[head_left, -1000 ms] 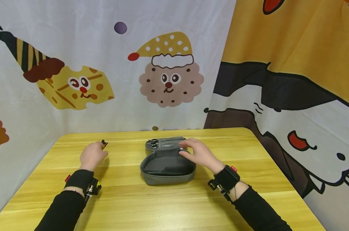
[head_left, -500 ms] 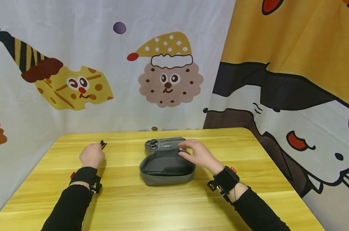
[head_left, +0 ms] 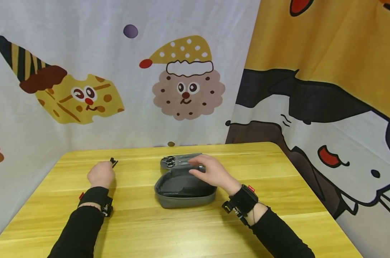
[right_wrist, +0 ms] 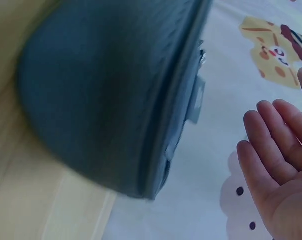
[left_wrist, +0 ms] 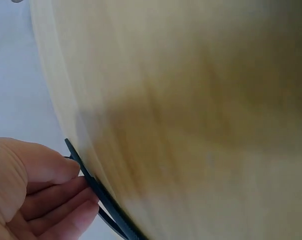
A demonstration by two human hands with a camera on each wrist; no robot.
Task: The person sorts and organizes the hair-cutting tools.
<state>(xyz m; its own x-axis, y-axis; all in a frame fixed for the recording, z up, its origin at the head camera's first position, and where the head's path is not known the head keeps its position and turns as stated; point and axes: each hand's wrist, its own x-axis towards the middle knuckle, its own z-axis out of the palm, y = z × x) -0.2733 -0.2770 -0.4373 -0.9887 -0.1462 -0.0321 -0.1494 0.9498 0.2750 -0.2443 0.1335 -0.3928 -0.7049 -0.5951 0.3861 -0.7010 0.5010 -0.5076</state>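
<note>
My left hand pinches a slim black clip-like thing near the table's back left. In the left wrist view, the dark strip lies between thumb and fingers, with a thinner prong beside it; its exact kind is unclear. A grey case stands unfolded mid-table, its lid flap laid back. Small metal scissors and other slim tools sit in the flap. My right hand hovers over the case's right side, fingers apart and holding nothing. The right wrist view has the case's outer wall left of the extended fingers.
The wooden table extends around the case, its back edge close to a patterned curtain. Another curtain hangs along the right side. Each wrist wears a black strap with a small camera.
My right hand has shifted left over the case. My left hand turned slightly and then stayed in place, still pinching the black clip-like thing. The head view has swung slightly right.
</note>
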